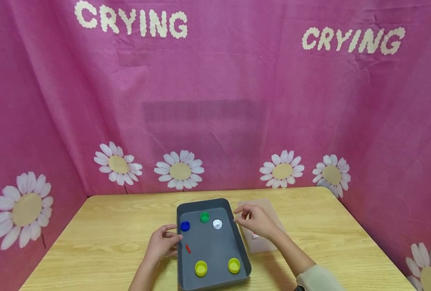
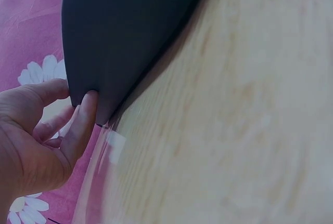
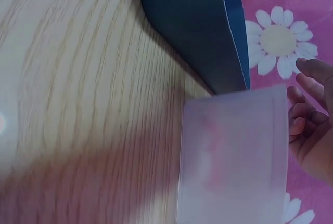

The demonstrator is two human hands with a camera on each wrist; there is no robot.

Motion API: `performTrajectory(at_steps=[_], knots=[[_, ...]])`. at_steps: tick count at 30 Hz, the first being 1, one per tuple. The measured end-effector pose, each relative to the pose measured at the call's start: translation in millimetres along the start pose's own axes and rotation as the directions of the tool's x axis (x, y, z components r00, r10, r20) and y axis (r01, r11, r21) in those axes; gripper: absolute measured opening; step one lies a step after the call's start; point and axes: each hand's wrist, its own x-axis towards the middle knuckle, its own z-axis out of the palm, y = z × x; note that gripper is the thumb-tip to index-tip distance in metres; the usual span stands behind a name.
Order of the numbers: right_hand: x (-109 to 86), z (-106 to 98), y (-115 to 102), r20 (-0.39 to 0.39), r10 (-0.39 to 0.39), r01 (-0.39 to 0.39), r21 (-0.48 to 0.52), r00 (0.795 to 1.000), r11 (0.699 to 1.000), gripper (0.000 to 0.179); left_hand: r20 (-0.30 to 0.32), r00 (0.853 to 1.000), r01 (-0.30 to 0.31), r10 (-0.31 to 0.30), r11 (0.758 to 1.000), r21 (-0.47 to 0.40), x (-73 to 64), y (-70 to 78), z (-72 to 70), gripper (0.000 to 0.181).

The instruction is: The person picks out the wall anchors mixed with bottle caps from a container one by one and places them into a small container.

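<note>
A dark grey tray (image 1: 211, 244) lies on the table. In it stand a blue cap (image 1: 185, 226), a green cap (image 1: 204, 217), a white cap (image 1: 217, 224) with something greyish inside, and two yellow caps (image 1: 201, 268) near the front. A small red stick (image 1: 188, 249) lies by the left wall. My left hand (image 1: 162, 243) grips the tray's left wall between thumb and fingers. On the other side, my right hand (image 1: 256, 220) hovers by the right rim, fingers bent and thumb apart, with nothing visible in its grasp. The right wrist view shows it above a translucent box (image 3: 234, 156).
The translucent box stands right of the tray, partly under my right forearm, with blurred red and white contents. Wooden table surface (image 1: 120, 226) extends on both sides. A pink curtain (image 1: 215, 133) with daisies and lettering encloses the back and sides.
</note>
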Motion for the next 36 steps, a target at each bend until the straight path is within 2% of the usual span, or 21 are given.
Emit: performTrajectory(at_steps=[7, 23, 27, 32, 36], knots=[[4.8, 11.2, -14.0, 0.047, 0.036, -0.037, 0.031, 0.998, 0.999, 0.021, -0.001, 1.0, 0.005, -0.005, 1.0, -0.004, 0.7, 0.3, -0.7, 0.048], [12.4, 41.5, -30.7, 0.124, -0.074, 0.067, 0.056, 0.99, 0.996, 0.018, -0.008, 1.0, -0.003, 0.003, 1.0, -0.009, -0.9, 2.1, -0.7, 0.049], [12.4, 46.5, -32.8, 0.13, -0.072, 0.065, 0.057, 0.989, 0.996, 0.017, -0.004, 1.0, -0.004, 0.003, 1.0, -0.01, -0.6, 1.7, -0.5, 0.048], [12.3, 52.1, -34.6, 0.133, -0.072, 0.072, 0.005, 0.988, 0.997, 0.016, -0.001, 1.0, -0.003, 0.003, 1.0, -0.018, -0.5, 1.6, -0.1, 0.048], [13.5, 56.4, -36.7, 0.168, -0.054, 0.051, 0.019, 0.984, 0.999, 0.02, -0.001, 1.0, 0.003, -0.003, 1.0, -0.018, -0.9, 3.2, -0.5, 0.049]])
